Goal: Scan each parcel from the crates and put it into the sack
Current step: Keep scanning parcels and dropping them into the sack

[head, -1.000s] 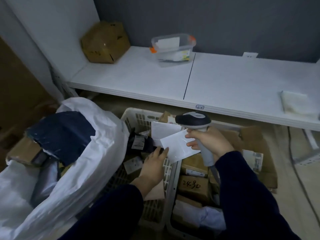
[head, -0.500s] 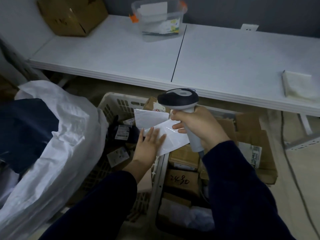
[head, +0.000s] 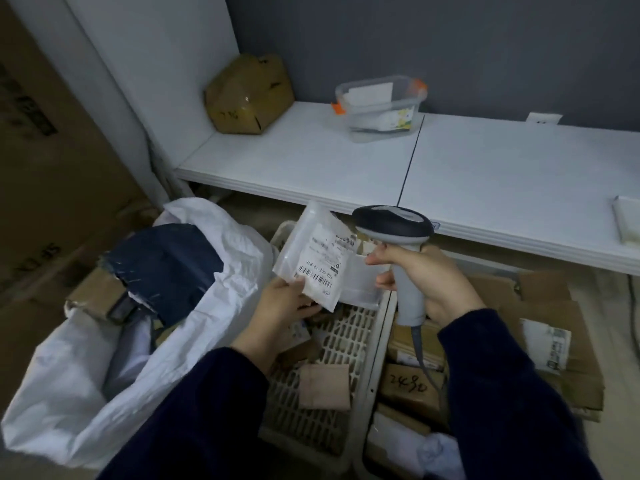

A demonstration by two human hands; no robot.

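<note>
Gripping parcel (head: pixel 311 258), now lifted off crate (head: pixel 334 344)

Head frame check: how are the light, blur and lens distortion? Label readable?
Head view: dim, flat light, no glare; white table's edge bows slightly from the wide lens; clear plastic parcel in the left hand shows crisp barcode bars, small print soft.

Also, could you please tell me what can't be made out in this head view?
White parcel in the left hand: label print too small and blurred to read.
Scanner in the right hand: its window faces away from the camera.
Sack: lower contents hidden by its folds and the dark blue parcel.
Right crate: near end hidden by the right sleeve.
White pad: cut by the right edge.
</note>
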